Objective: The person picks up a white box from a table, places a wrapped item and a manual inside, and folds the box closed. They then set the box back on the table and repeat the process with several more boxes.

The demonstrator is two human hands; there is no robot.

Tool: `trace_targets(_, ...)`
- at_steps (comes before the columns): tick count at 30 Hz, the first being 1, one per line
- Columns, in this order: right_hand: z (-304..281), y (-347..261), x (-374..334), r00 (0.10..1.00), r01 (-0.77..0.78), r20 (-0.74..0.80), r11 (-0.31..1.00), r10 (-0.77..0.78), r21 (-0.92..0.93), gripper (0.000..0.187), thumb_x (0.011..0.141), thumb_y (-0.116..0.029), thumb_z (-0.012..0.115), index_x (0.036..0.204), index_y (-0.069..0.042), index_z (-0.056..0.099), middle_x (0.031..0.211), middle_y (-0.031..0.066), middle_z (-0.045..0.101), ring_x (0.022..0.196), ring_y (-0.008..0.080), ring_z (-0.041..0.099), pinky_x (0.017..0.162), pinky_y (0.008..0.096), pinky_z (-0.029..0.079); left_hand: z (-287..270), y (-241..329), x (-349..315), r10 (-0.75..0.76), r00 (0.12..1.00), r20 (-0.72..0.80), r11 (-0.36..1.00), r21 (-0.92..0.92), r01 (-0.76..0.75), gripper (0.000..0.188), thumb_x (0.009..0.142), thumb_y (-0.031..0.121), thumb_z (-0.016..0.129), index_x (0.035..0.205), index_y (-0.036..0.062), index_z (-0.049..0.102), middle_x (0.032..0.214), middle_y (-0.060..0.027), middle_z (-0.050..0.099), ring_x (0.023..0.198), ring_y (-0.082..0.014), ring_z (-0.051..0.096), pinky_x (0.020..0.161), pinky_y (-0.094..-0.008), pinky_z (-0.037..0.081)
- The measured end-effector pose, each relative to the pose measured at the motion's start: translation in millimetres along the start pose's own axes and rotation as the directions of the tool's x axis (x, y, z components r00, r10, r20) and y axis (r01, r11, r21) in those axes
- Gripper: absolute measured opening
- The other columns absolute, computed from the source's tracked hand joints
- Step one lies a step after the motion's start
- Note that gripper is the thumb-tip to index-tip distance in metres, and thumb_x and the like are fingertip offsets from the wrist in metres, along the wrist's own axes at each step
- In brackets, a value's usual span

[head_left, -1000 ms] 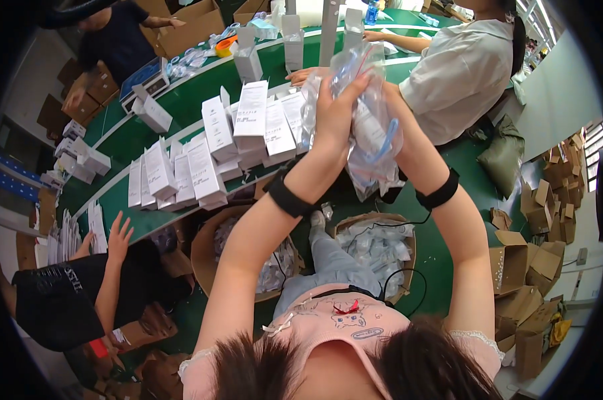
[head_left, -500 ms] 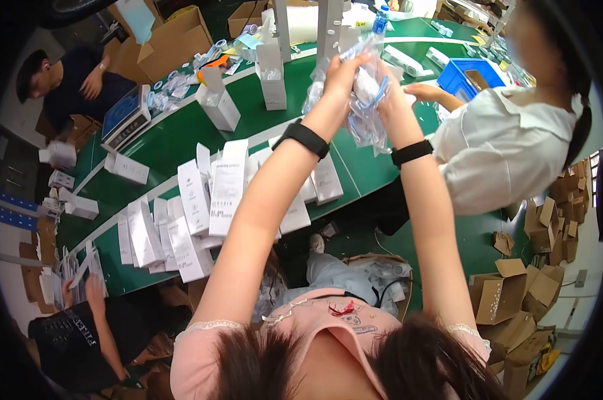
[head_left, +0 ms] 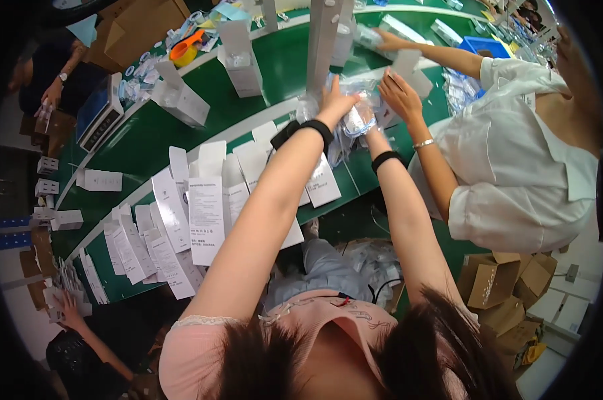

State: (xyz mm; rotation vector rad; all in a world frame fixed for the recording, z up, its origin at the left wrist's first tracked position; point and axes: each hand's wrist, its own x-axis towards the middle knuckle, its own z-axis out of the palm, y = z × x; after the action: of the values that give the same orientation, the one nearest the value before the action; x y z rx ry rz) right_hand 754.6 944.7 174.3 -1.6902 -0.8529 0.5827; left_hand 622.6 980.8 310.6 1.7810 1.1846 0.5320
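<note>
Both my arms reach forward over the green table. My left hand [head_left: 339, 102] has its thumb across a bundle of clear plastic bags [head_left: 359, 123] holding pale parts with blue edging. Beneath and to the right of the bundle is my right hand [head_left: 375, 137], its fingers mostly hidden behind the plastic. The bags hang just above the table, beside a metal post. Left of them, several white cartons [head_left: 207, 217] lean in overlapping rows, some with raised flaps. A co-worker's hand [head_left: 401, 99] is close by on the right, near an open white carton [head_left: 413, 72].
A metal post [head_left: 321, 43] rises just beyond my hands. Two open white cartons [head_left: 240, 70] stand farther back, near an orange scoop [head_left: 186, 49]. A scale [head_left: 101, 117] sits at the left, and a blue bin [head_left: 483, 45] at the far right. Brown boxes [head_left: 489, 279] lie on the floor.
My hands have lowered toward the table with the bags, and the view has shifted. The co-worker on the right has leaned in, both arms now stretched over the table.
</note>
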Motion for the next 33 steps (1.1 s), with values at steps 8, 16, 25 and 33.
trace_targets(8, 53.0, -84.6, -64.9, 0.945, 0.292, 0.293, 0.769, -0.143, -0.568, 0.032, 0.080, -0.025, 0.041, 0.103, -0.006, 0.050, 0.104, 0.0197, 0.051, 0.097, 0.0413, 0.045, 0.083, 0.0431, 0.037, -84.2, 25.6, -44.5, 0.043, 0.956, 0.291, 0.786, 0.580, -0.212, 0.049, 0.061, 0.025, 0.060, 0.105, 0.0066, 0.050, 0.119, -0.0283, 0.034, 0.095, -0.0371, 0.051, 0.077, -0.0385, 0.044)
trace_targets(16, 35.6, -148.2, -212.5, 0.781, 0.508, -0.465, 0.857, -0.416, 0.087, 0.022, 0.077, -0.005, 0.045, 0.097, 0.002, 0.048, 0.096, 0.0166, 0.053, 0.089, 0.0285, 0.051, 0.078, 0.0333, 0.040, -159.9, 96.8, -362.7, 0.387, 0.807, 0.445, 0.331, 0.750, -0.572, 0.033, 0.063, 0.010, 0.052, 0.093, -0.0027, 0.048, 0.096, -0.0156, 0.052, 0.066, -0.0214, 0.053, 0.046, -0.0284, 0.046)
trace_targets(25, 118.5, 158.1, -442.9, 0.882, -0.448, 0.033, 0.859, 0.470, -0.248, 0.025, 0.075, -0.006, 0.049, 0.099, -0.008, 0.048, 0.090, 0.0094, 0.050, 0.084, 0.0169, 0.050, 0.074, 0.0279, 0.040, -115.6, -170.9, -474.5, -0.354, 0.529, 0.771, 0.930, 0.231, 0.284, 0.023, 0.076, 0.011, 0.049, 0.096, -0.0009, 0.048, 0.087, -0.0150, 0.055, 0.079, -0.0269, 0.057, 0.062, -0.0340, 0.046)
trace_targets(33, 233.9, 458.1, -373.1, 0.651, -0.199, 0.025, 0.202, 0.759, -0.959, 0.052, 0.081, -0.036, 0.036, 0.124, -0.007, 0.031, 0.130, 0.0140, 0.026, 0.117, 0.0364, 0.026, 0.082, 0.0580, 0.032, -86.4, -317.6, -500.1, -0.647, 0.597, 0.474, 0.757, 0.489, 0.433, 0.033, 0.073, 0.015, 0.054, 0.105, 0.0062, 0.049, 0.095, -0.0149, 0.054, 0.080, -0.0238, 0.054, 0.066, -0.0334, 0.043)
